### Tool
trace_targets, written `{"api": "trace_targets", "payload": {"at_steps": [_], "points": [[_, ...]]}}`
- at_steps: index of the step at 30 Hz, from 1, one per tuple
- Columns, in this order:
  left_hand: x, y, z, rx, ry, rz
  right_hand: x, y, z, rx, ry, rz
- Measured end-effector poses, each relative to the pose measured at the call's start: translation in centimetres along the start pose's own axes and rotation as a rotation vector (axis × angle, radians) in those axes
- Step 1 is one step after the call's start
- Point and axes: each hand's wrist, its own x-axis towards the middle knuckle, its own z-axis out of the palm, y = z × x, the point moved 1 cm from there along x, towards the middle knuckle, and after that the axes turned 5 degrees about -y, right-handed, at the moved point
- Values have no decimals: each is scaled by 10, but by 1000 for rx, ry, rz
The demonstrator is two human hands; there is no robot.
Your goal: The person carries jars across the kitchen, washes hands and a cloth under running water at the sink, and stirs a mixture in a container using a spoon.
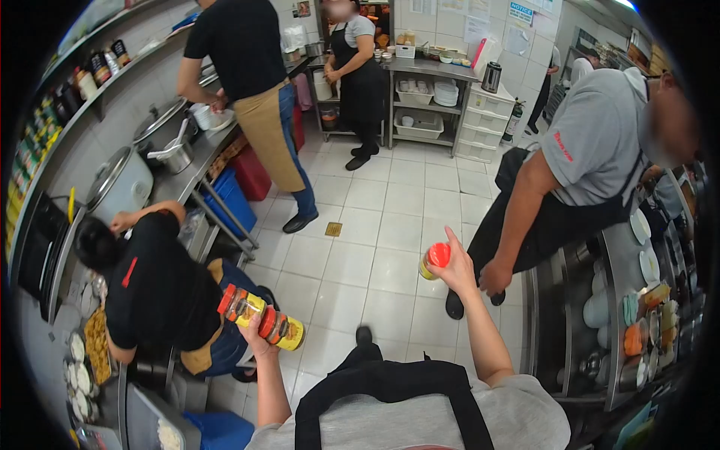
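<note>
My left hand (pixel 257 337) is closed round spice jars (pixel 285 331) with red lids and yellow labels; they lie end to end, tilted down to the right, and the fingers partly hide them. Out in front on the right, my right hand (pixel 457 271) holds one jar (pixel 433 262) with a red lid and a yellowish body. Its index finger points up past the lid. Both hands are in the air above the tiled floor, well apart from each other.
A co-worker in black (pixel 161 274) bends over the left counter; another in grey (pixel 600 142) leans over the right one. Two people stand further back near a steel table (pixel 431 69). Shelves with bottles (pixel 101 66) line the left wall. White tiles (pixel 360 262) cover the floor.
</note>
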Motion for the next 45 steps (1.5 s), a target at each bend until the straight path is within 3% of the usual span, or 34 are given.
{"api": "trace_targets", "payload": {"at_steps": [2, 3, 8, 20, 24, 35, 39, 45], "points": [[2, -6, 7, -40, 5, -21, 11, -10, -9, -1, 62, -55], [82, -53, 36, 3, -10, -52, 101, 15, 7, 29, 55, -9], [220, -147, 114, -54, -74, -73, 226, 46, -4, 8, 140, 67], [479, -366, 383, -234, -451, -273, 405, 219, -99, -102, 453, 371], [529, -429, 458, -271, -458, -345, 472, 285, -131, -140, 486, 456], [668, -609, 609, -205, -366, -465, 710, 407, -217, -43, 516, 398], [701, -688, 712, -177, -369, -553, 753, 476, -249, -12, 586, 509], [728, -826, 905, -232, -644, -668, 772, 560, -332, -134, 660, 766]]}}
